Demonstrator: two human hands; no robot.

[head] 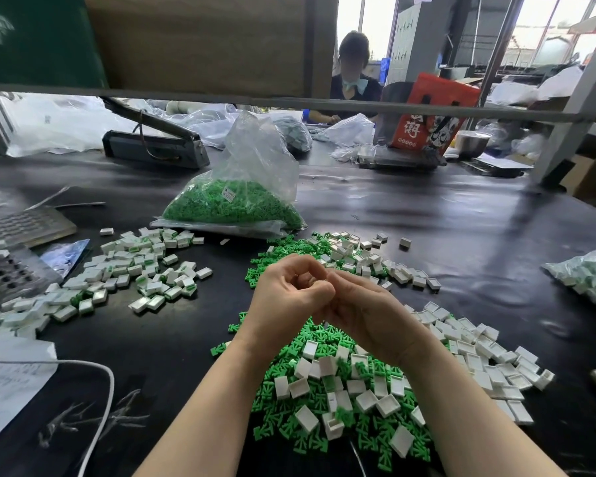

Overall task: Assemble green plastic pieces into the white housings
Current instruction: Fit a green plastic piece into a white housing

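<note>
hands: 2, left hand (289,297) and right hand (362,315) touching, fingers curled together, held item hidden | small green plastic pieces (289,404) and small white rectangular housings (369,399): too many to count, heaped below wrists | assembled pile (131,273): left

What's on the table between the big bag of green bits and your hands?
In the head view: loose green pieces mixed with white housings.

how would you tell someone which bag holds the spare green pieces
Start at the dark table and look past the two hands to its middle. There a clear plastic bag stands upright, its bottom packed with loose green pieces; unlike the other bags, it holds only green.
</note>
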